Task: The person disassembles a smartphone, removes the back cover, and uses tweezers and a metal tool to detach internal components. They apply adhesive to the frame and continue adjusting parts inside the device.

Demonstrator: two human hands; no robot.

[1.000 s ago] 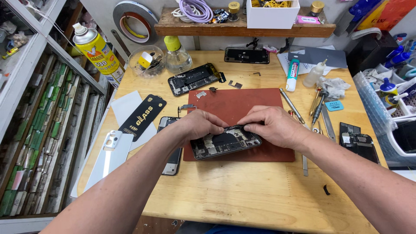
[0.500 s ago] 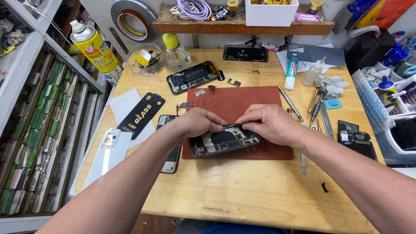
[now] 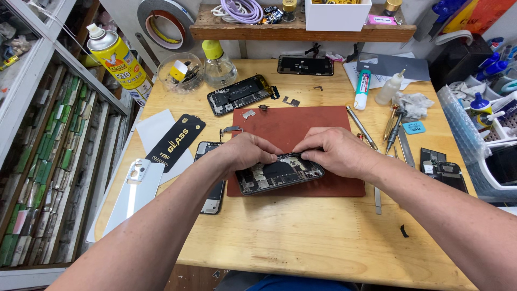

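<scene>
An opened phone body (image 3: 277,175) with bare circuit boards lies on a red-brown work mat (image 3: 301,126) in the middle of a wooden bench (image 3: 301,242). My left hand (image 3: 249,152) presses on the phone's upper left edge, fingers curled over it. My right hand (image 3: 333,152) grips the upper right edge, fingertips meeting the left hand's at the top rim. The far side of the phone is hidden under both hands.
Left of the mat lie a phone screen (image 3: 211,180), a black glass-protector packet (image 3: 176,141) and a white back cover (image 3: 134,188). Another opened phone (image 3: 239,94) and a black phone (image 3: 305,64) lie behind. Screwdrivers (image 3: 396,129), a glue tube (image 3: 363,89), a yellow spray can (image 3: 117,59) stand around.
Both hands stay on the opened phone with only slight finger shifts along its top edge. The phone has not moved on the mat.
</scene>
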